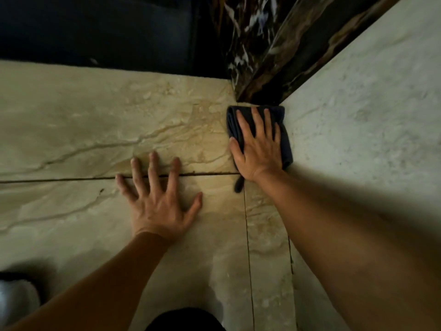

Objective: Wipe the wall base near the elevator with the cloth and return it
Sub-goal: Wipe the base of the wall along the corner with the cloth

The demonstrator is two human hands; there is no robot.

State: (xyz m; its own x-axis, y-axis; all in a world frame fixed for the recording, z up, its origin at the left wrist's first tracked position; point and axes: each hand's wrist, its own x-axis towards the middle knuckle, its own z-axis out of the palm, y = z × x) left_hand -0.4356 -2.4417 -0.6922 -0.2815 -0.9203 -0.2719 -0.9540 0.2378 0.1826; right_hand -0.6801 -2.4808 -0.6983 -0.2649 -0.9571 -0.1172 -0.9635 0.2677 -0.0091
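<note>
The pale marble floor point(95, 115) fills most of the view, meeting a light stone wall point(358, 103) on the right and a dark veined marble panel point(257, 44) at the far corner, with what looks like the darker elevator opening beyond. The dark cloth point(235, 123) lies folded in that corner, pressed flat on the floor with its right edge against the foot of the wall; its long axis runs along the wall line, toward and away from the person. The right hand point(259, 144) lies spread on top of it, fingers flat and pointing at the corner, not gripping. The left hand point(157, 201) is well apart to the left, splayed and empty on the floor, seemingly bracing. The next stroke, I judge, follows the wall base, and the right hand is the one placed for it.
</note>
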